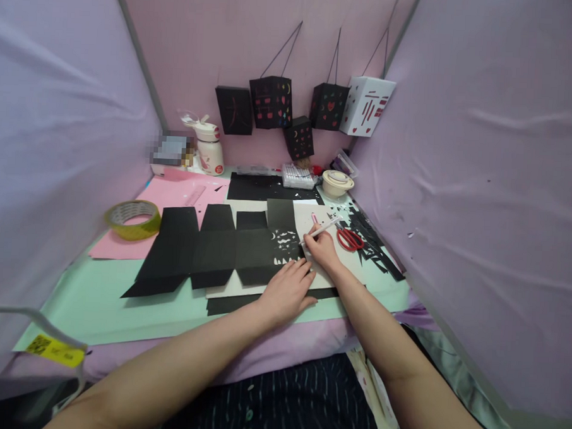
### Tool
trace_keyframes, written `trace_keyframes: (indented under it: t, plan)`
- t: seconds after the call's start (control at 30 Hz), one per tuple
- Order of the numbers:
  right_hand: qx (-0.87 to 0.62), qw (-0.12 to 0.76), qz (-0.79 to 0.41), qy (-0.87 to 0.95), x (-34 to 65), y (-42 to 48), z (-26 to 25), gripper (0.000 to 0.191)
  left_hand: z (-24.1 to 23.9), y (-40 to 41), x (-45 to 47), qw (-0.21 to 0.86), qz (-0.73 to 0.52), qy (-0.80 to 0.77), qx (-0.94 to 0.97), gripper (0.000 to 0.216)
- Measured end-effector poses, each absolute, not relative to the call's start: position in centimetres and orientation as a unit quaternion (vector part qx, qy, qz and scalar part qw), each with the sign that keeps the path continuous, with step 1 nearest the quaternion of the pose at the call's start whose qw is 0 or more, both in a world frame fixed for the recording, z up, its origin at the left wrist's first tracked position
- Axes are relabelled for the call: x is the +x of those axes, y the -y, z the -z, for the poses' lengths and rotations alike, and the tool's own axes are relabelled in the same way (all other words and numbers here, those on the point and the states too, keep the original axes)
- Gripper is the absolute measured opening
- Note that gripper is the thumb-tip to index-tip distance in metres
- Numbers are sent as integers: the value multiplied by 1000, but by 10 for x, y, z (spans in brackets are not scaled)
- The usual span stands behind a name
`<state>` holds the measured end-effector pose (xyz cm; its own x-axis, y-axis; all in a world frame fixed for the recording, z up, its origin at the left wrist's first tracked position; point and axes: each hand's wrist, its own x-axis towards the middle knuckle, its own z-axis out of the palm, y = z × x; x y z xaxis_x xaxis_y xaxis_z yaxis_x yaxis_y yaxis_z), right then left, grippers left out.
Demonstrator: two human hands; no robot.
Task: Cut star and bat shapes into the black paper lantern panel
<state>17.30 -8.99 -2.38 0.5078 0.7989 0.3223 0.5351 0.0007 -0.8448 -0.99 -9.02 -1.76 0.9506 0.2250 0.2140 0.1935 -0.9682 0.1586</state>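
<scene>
Black card net (pixel 218 252), flat on pale cutting board (pixel 326 267) on mint surface (pixel 102 307). Right hand (pixel 321 249) pinches craft knife (pixel 319 230) at the cut-out panel; left hand (pixel 287 292) lies flat, pressing card just beside the blade. Risk: blade slips toward those fingers, or card shifts and tears. Red scissors (pixel 349 239) lie near.

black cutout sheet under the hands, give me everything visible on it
The black paper sheet lies flat on the table, partly over a cream board and the pink paper. It looks like thin card, creased into four side-by-side panels with tabs along top and bottom. The rightmost panel has small shapes cut through, showing light underneath. The left hand rests flat on its lower right corner; the right hand holds a white pen-like craft knife with its tip at that panel's edge.
</scene>
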Motion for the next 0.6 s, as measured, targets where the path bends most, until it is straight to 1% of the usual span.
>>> trace_keyframes:
  t: [0.13, 0.27, 0.6]
  plan:
    - [-694, 516, -133, 485, 173, 90, 24, 15, 20, 92, -9, 61, -89, -119, 987, 66]
    - [-690, 513, -134, 493, 172, 91, 23, 15, 24, 92, -8, 53, -90, -125, 987, 76]
    - [-690, 510, -144, 493, 171, 91, 21, 15, 23, 91, -7, 50, -81, -125, 988, 75]
